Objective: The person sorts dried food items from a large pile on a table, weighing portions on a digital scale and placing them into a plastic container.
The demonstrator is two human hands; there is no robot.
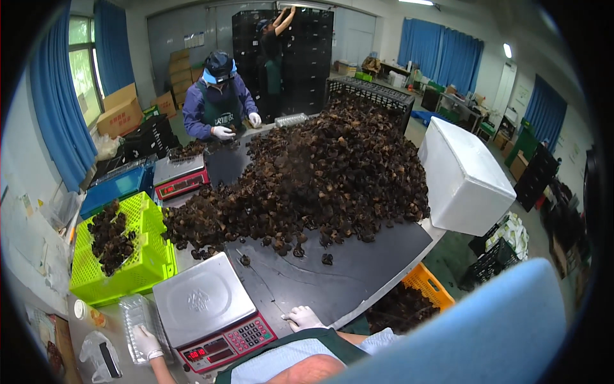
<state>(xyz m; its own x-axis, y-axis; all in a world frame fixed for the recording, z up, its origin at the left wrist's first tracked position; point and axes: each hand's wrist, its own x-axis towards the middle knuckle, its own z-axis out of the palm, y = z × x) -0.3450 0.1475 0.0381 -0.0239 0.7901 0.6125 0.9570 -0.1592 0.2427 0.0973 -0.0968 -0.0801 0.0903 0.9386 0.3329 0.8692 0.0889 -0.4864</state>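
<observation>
My left hand (146, 342), in a white glove, grips the near right side of a stack of clear plastic trays (133, 314) at the lower left. Just right of it stands a red digital scale (204, 302) with a bare steel pan and a lit display. My right hand (304, 318), gloved too, rests on the dark tabletop (326, 288) by the near edge, with nothing seen in it. Beyond both hands spreads a big heap of dark brown wood ear mushrooms (307, 177). A few loose pieces (245, 260) lie between heap and scale.
A green plastic crate (158, 249) bears more mushrooms at left, near a paper cup (88, 313). Across the table a gloved co-worker (220, 103) stands by a second scale (180, 175). A white foam box (463, 177) borders the right; below sits an orange crate (430, 286).
</observation>
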